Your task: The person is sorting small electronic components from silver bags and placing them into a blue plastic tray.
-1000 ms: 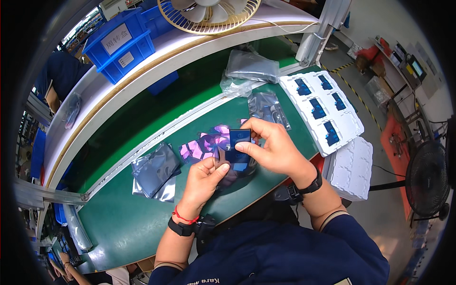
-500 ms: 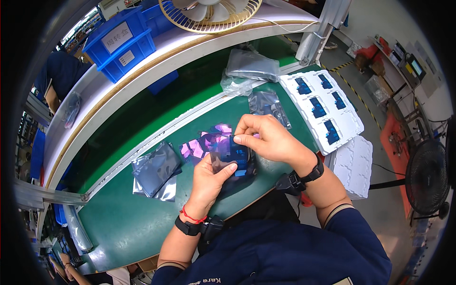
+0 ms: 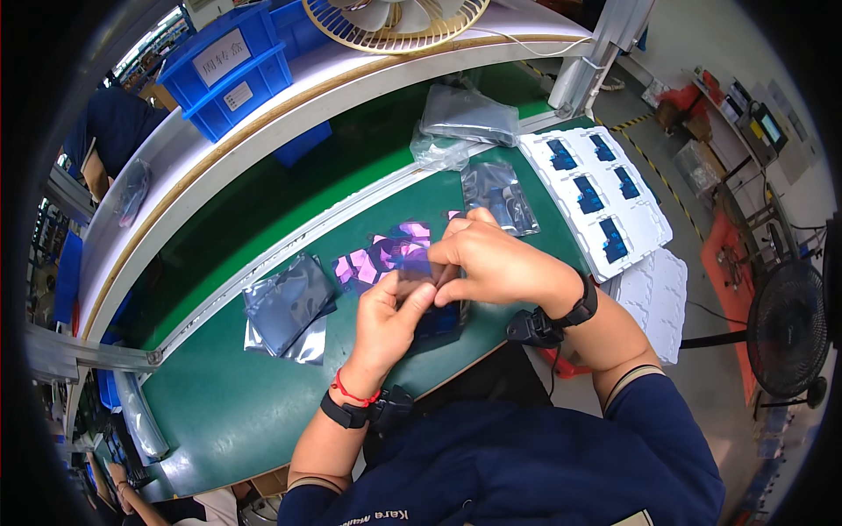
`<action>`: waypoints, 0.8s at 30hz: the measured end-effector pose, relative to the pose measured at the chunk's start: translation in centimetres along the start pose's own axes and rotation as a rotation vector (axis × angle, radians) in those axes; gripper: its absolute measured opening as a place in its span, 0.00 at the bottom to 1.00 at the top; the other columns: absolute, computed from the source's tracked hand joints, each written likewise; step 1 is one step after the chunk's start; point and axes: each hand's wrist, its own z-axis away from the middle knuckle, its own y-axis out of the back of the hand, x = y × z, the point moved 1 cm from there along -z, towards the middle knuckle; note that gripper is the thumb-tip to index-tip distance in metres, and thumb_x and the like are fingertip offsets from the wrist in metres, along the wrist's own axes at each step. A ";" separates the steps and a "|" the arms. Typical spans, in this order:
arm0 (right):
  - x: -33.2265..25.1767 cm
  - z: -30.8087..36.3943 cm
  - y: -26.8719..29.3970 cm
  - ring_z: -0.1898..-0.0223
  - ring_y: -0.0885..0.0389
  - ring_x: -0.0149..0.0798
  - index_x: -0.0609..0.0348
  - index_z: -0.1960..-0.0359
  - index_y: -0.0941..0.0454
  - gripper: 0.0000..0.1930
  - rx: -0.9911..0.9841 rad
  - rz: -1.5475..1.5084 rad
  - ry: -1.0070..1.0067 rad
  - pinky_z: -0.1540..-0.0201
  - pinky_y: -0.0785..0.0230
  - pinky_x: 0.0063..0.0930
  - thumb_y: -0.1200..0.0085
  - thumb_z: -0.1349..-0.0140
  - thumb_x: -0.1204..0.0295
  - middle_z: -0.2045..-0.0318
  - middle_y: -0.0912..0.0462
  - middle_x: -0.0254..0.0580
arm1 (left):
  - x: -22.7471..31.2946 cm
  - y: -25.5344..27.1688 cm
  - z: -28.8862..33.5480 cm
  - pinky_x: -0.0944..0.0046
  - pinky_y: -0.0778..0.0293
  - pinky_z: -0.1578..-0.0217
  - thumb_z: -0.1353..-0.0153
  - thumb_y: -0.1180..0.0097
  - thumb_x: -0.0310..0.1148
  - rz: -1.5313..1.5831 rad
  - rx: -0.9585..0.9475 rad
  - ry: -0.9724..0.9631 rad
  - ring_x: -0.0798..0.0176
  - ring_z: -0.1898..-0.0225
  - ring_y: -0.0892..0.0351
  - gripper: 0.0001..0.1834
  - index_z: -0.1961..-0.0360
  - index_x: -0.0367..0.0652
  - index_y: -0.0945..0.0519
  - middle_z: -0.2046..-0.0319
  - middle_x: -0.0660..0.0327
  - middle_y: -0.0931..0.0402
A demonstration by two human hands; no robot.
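My left hand [image 3: 386,311] pinches a small dark glossy panel [image 3: 412,282], largely hidden by the fingers. Touching it at the fingertips, my right hand [image 3: 495,263] is closed, and what lies in its pinch is hidden. Below the hands sits a dark, block-like stack [image 3: 438,326], near the table's front edge. Pieces of shiny purple film [image 3: 377,259] lie scattered just beyond my fingers. To the left are silvery-grey antistatic bags [image 3: 288,307], and another antistatic bag [image 3: 500,197] lies beyond my right hand.
A white foam tray [image 3: 645,210] with dark blue parts in its pockets stands at the right, over another white tray [image 3: 653,302]. Clear bags [image 3: 469,117] rest at the back. Blue bins [image 3: 226,70] and a fan [image 3: 395,22] stand on the shelf; a black fan [image 3: 789,316] is far right.
The panel's blue-printed face, visible before, is now mostly covered. My right hand has come down and closer to my left fingertips. The view has shifted slightly.
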 end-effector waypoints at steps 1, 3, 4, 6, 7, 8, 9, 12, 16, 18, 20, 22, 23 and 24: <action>0.0 0.0 -0.1 0.61 0.26 0.39 0.56 0.74 0.21 0.12 -0.001 -0.002 0.000 0.50 0.47 0.32 0.34 0.54 0.64 0.76 0.20 0.38 | 0.1 -0.3 0.0 0.72 0.30 0.59 0.34 0.49 0.31 0.103 0.012 -0.003 0.74 0.61 0.27 0.11 0.58 0.34 0.20 0.62 0.64 0.21; 0.1 0.1 -0.2 0.59 0.27 0.40 0.56 0.77 0.19 0.09 0.003 0.081 0.024 0.49 0.47 0.34 0.34 0.54 0.65 0.75 0.20 0.39 | 0.3 -0.1 0.2 0.72 0.30 0.58 0.32 0.51 0.33 0.060 -0.004 0.024 0.74 0.61 0.27 0.13 0.55 0.34 0.21 0.62 0.64 0.21; 0.1 0.2 -0.3 0.59 0.27 0.40 0.56 0.77 0.19 0.09 0.002 0.079 0.023 0.49 0.47 0.34 0.34 0.54 0.65 0.75 0.20 0.39 | 0.4 0.1 0.2 0.72 0.31 0.57 0.31 0.52 0.35 0.017 -0.021 0.048 0.74 0.60 0.27 0.15 0.53 0.35 0.21 0.61 0.65 0.21; 0.0 0.4 -0.3 0.59 0.27 0.41 0.56 0.78 0.18 0.08 0.056 0.111 0.038 0.48 0.47 0.36 0.35 0.53 0.66 0.75 0.20 0.40 | 0.8 0.1 0.1 0.71 0.31 0.55 0.31 0.53 0.37 -0.004 -0.057 0.072 0.74 0.59 0.27 0.17 0.52 0.33 0.22 0.60 0.64 0.21; 0.0 0.5 -0.2 0.59 0.27 0.41 0.56 0.78 0.18 0.08 0.057 0.111 0.036 0.48 0.47 0.36 0.35 0.53 0.66 0.75 0.20 0.40 | 1.0 -0.1 0.0 0.71 0.31 0.54 0.31 0.54 0.37 0.038 -0.076 0.065 0.73 0.58 0.26 0.17 0.52 0.33 0.22 0.59 0.63 0.21; 0.1 0.6 -0.2 0.58 0.27 0.41 0.56 0.77 0.18 0.08 0.028 0.119 0.048 0.48 0.47 0.36 0.35 0.53 0.66 0.74 0.20 0.40 | 1.2 -0.4 0.0 0.70 0.31 0.52 0.30 0.54 0.36 0.081 -0.096 0.058 0.72 0.57 0.26 0.17 0.51 0.33 0.22 0.59 0.63 0.21; 0.1 0.7 -0.1 0.57 0.27 0.41 0.56 0.76 0.17 0.08 0.001 0.128 0.057 0.47 0.48 0.37 0.36 0.53 0.66 0.74 0.20 0.40 | 1.5 -0.6 0.0 0.70 0.31 0.52 0.30 0.54 0.36 0.081 -0.101 0.059 0.72 0.57 0.26 0.17 0.51 0.33 0.22 0.59 0.63 0.21; 0.4 0.8 -0.5 0.54 0.28 0.41 0.56 0.75 0.17 0.08 -0.077 0.140 0.081 0.45 0.49 0.40 0.36 0.52 0.66 0.72 0.19 0.38 | 1.8 -0.9 -0.2 0.69 0.33 0.48 0.30 0.55 0.36 0.081 -0.116 0.061 0.70 0.53 0.26 0.18 0.50 0.33 0.23 0.56 0.60 0.21; 0.5 1.3 -0.4 0.52 0.28 0.41 0.56 0.75 0.17 0.08 -0.054 0.103 0.108 0.45 0.49 0.42 0.36 0.52 0.67 0.72 0.18 0.36 | 2.0 -0.8 -0.7 0.66 0.35 0.45 0.30 0.55 0.37 0.132 -0.152 0.048 0.68 0.49 0.28 0.19 0.48 0.32 0.24 0.51 0.57 0.23; 0.3 1.6 0.1 0.50 0.28 0.41 0.57 0.74 0.18 0.08 0.194 0.082 0.104 0.44 0.49 0.43 0.36 0.53 0.68 0.72 0.18 0.35 | 2.5 -0.8 -0.9 0.65 0.36 0.44 0.30 0.55 0.37 0.136 -0.147 0.029 0.67 0.48 0.28 0.20 0.48 0.32 0.25 0.50 0.57 0.24; 0.5 1.8 -0.3 0.51 0.28 0.42 0.57 0.72 0.18 0.08 0.249 0.103 0.121 0.45 0.48 0.44 0.36 0.54 0.70 0.73 0.18 0.34 | 3.0 -0.9 -1.1 0.65 0.37 0.43 0.30 0.55 0.37 0.115 -0.143 0.034 0.67 0.47 0.29 0.20 0.48 0.31 0.25 0.49 0.56 0.24; 0.8 1.7 -0.9 0.52 0.27 0.42 0.57 0.70 0.19 0.09 0.244 0.110 0.173 0.45 0.47 0.44 0.36 0.53 0.70 0.73 0.18 0.35 | 2.8 -0.7 -1.0 0.64 0.38 0.42 0.30 0.55 0.37 0.102 -0.179 0.033 0.65 0.45 0.30 0.19 0.49 0.31 0.24 0.48 0.56 0.25; 0.6 2.2 -1.0 0.52 0.26 0.43 0.57 0.71 0.20 0.08 0.333 0.079 0.216 0.44 0.47 0.44 0.37 0.52 0.70 0.73 0.19 0.36 | 2.9 -0.8 -0.7 0.63 0.38 0.42 0.30 0.55 0.37 0.115 -0.136 0.029 0.65 0.45 0.29 0.19 0.49 0.31 0.24 0.48 0.55 0.25; 0.0 2.8 -0.8 0.51 0.26 0.44 0.58 0.69 0.20 0.11 0.479 0.031 0.256 0.46 0.42 0.42 0.35 0.54 0.69 0.69 0.19 0.39 | 2.9 -0.8 -0.5 0.63 0.38 0.42 0.30 0.55 0.37 0.129 -0.096 0.024 0.64 0.45 0.29 0.19 0.49 0.32 0.24 0.48 0.55 0.25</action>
